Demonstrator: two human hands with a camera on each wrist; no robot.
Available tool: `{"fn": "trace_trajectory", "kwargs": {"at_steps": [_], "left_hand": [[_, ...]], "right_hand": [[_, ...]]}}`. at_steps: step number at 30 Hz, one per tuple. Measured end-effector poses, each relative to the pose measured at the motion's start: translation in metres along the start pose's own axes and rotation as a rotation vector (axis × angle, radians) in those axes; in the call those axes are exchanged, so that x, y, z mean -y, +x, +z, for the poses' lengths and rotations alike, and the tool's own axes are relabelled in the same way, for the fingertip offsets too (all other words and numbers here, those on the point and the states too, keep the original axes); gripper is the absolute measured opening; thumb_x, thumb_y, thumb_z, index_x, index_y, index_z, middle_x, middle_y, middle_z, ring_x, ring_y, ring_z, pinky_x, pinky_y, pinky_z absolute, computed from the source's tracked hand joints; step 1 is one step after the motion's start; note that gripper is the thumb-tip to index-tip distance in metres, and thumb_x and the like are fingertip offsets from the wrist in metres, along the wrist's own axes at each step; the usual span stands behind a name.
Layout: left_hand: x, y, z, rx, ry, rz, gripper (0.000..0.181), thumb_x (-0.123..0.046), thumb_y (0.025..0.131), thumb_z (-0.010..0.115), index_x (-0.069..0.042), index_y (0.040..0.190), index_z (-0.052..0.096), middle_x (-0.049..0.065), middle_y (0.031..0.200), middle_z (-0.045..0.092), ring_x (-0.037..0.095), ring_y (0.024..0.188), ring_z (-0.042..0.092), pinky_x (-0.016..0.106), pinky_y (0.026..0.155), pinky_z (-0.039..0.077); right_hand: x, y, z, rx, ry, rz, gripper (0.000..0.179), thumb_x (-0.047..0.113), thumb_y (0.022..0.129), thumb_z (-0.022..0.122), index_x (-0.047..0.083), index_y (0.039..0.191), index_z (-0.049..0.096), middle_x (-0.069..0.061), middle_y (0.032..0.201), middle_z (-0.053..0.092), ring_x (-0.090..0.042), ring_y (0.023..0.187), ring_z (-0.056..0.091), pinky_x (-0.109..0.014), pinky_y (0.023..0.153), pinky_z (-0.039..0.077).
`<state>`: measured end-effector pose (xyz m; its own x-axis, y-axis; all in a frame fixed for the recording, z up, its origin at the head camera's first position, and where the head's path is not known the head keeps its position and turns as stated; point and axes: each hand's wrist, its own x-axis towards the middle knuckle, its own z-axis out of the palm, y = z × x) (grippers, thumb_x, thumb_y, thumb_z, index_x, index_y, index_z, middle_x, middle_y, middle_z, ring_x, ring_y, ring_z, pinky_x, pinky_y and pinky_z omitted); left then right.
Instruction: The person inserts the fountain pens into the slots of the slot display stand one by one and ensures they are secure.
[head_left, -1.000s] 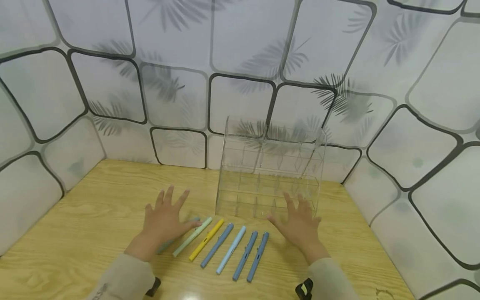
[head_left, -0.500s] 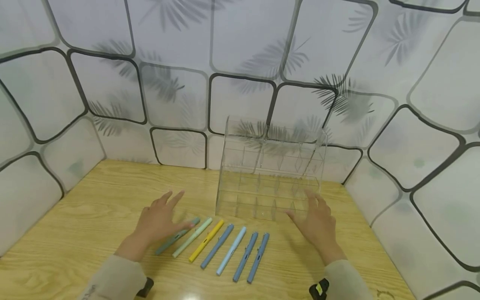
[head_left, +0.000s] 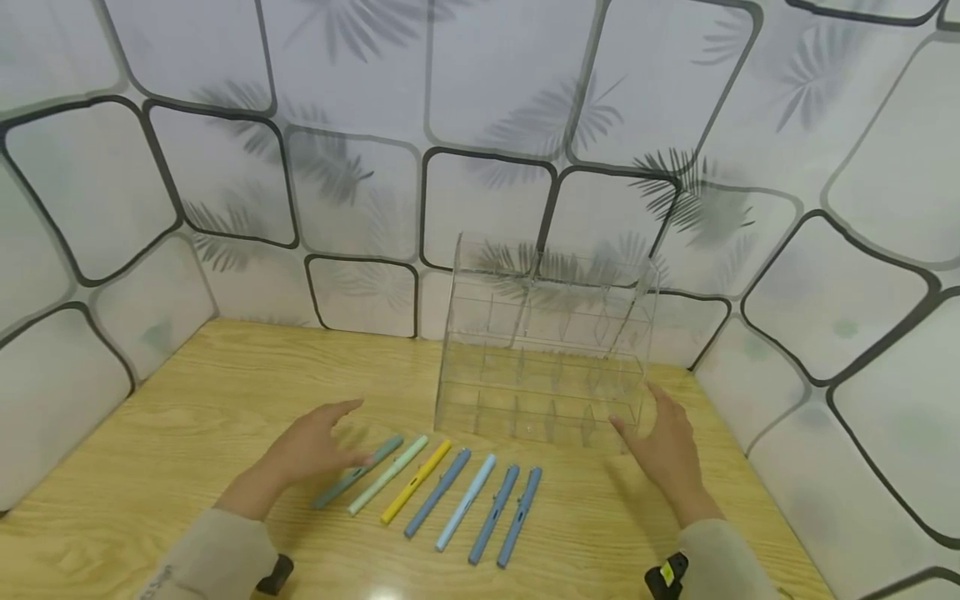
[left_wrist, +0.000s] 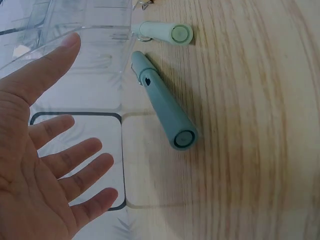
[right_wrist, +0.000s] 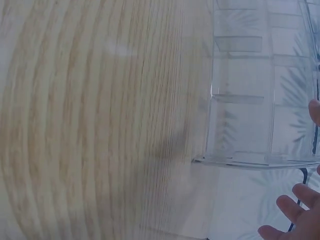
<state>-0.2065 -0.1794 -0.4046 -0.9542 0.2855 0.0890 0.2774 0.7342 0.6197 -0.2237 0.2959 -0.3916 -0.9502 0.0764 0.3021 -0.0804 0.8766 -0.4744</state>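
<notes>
My left hand (head_left: pixel 300 450) hovers with loosely spread fingers over the table's left half, its thumb by the teal pen (head_left: pixel 358 472). In the left wrist view the palm is bare and apart from that pen (left_wrist: pixel 165 107). Rightward in a slanted row lie a pale green pen (head_left: pixel 388 475), a yellow pen (head_left: pixel 416 482), a blue pen (head_left: pixel 437 492), a light blue pen (head_left: pixel 466 502) and two more blue pens. My right hand (head_left: pixel 667 446), fingers extended and holding nothing, is by the right side of a clear stepped organizer (head_left: pixel 543 383); whether it touches cannot be told.
The organizer has rows of small divided compartments and stands near the back wall. A patterned fabric (head_left: pixel 360 192) hangs behind and along both sides of the wooden table (head_left: pixel 225 392). Each wrist wears a dark strap.
My hands have moved apart, the left one leftward and the right one rightward. More of the teal pen shows from under the left hand. The pens and organizer stay in place.
</notes>
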Motion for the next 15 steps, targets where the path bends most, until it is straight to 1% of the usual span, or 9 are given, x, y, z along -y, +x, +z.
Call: {"fn": "trace_trajectory", "kwargs": {"at_steps": [4, 9, 12, 15], "left_hand": [[0.004, -0.002, -0.001, 0.043, -0.099, -0.022, 0.087, -0.037, 0.073, 0.083, 0.002, 0.14, 0.042, 0.029, 0.133, 0.047, 0.049, 0.115, 0.048, 0.058, 0.086, 0.048], [0.011, -0.001, -0.001, 0.084, -0.171, -0.045, 0.082, -0.032, 0.074, 0.083, 0.001, 0.138, 0.044, 0.028, 0.13, 0.05, 0.046, 0.113, 0.05, 0.054, 0.085, 0.049], [0.015, -0.001, -0.001, 0.12, -0.236, -0.049, 0.078, -0.027, 0.075, 0.083, 0.002, 0.136, 0.046, 0.028, 0.128, 0.052, 0.045, 0.112, 0.051, 0.052, 0.086, 0.05], [0.018, -0.001, -0.002, 0.174, -0.306, -0.035, 0.073, -0.021, 0.076, 0.082, 0.005, 0.135, 0.047, 0.029, 0.127, 0.051, 0.046, 0.112, 0.051, 0.052, 0.087, 0.049]], "right_hand": [[-0.007, 0.005, -0.002, 0.026, 0.057, -0.003, 0.087, 0.049, 0.091, 0.06, -0.005, 0.147, 0.02, -0.037, 0.138, 0.031, -0.055, 0.122, 0.034, -0.068, 0.094, 0.034], [-0.015, 0.011, -0.005, 0.058, 0.119, 0.004, 0.082, 0.039, 0.093, 0.062, -0.004, 0.147, 0.019, -0.038, 0.138, 0.033, -0.054, 0.12, 0.039, -0.065, 0.091, 0.039], [-0.019, 0.015, -0.007, 0.084, 0.145, 0.021, 0.082, 0.039, 0.093, 0.062, -0.003, 0.148, 0.018, -0.038, 0.138, 0.033, -0.054, 0.119, 0.041, -0.064, 0.091, 0.041], [-0.02, 0.016, -0.009, 0.123, 0.171, 0.041, 0.084, 0.042, 0.093, 0.06, -0.001, 0.149, 0.015, -0.037, 0.139, 0.032, -0.053, 0.121, 0.04, -0.063, 0.091, 0.042]]}}
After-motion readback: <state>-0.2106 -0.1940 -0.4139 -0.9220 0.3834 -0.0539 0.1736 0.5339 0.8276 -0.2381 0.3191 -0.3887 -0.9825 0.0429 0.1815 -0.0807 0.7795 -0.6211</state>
